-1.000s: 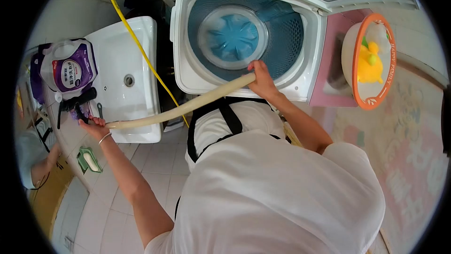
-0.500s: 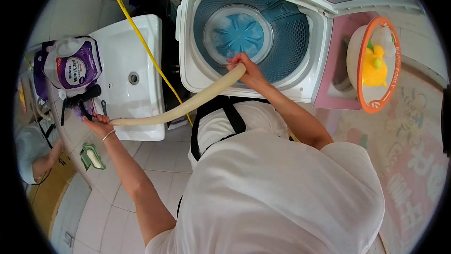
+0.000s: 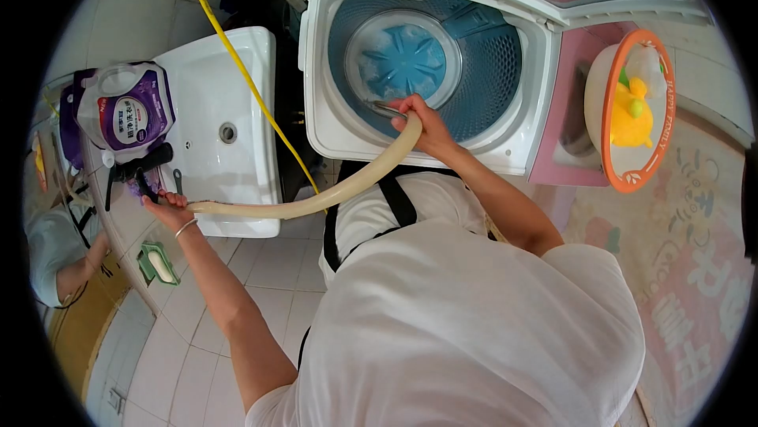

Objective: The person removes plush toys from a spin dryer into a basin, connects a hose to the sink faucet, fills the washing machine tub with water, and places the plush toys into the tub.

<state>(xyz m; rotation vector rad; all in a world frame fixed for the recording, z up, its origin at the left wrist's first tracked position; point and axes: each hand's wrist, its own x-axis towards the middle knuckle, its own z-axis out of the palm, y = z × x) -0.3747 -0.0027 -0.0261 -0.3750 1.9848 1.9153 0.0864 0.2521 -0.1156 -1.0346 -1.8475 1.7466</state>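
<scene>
A pale, cream-coloured hose [image 3: 347,189] arches from the sink's left side to the open washing machine [image 3: 316,103]. My right hand [image 3: 426,127] is closed round its far end, above the near rim of the blue tub [image 3: 482,56]. A clear, shiny streak that looks like water leaves that end towards the tub's ribbed bottom. My left hand [image 3: 167,210], palm up with a bracelet at the wrist, is closed at the hose's other end, right beside the black faucet [image 3: 146,165]. Fingers partly hide where the hose and faucet meet.
A white sink [image 3: 225,182] stands left of the machine, with a purple detergent jug [image 3: 126,107] beside it. A yellow cord [image 3: 245,76] hangs across the sink. Soap lies in a green dish [image 3: 158,263]. An orange-rimmed basin [image 3: 620,178] holds a yellow toy [image 3: 632,119].
A shiny stream now shows at the hose's right end, where none was visible before. The hose bends more there, and my right hand has shifted slightly right. My left hand stays by the faucet.
</scene>
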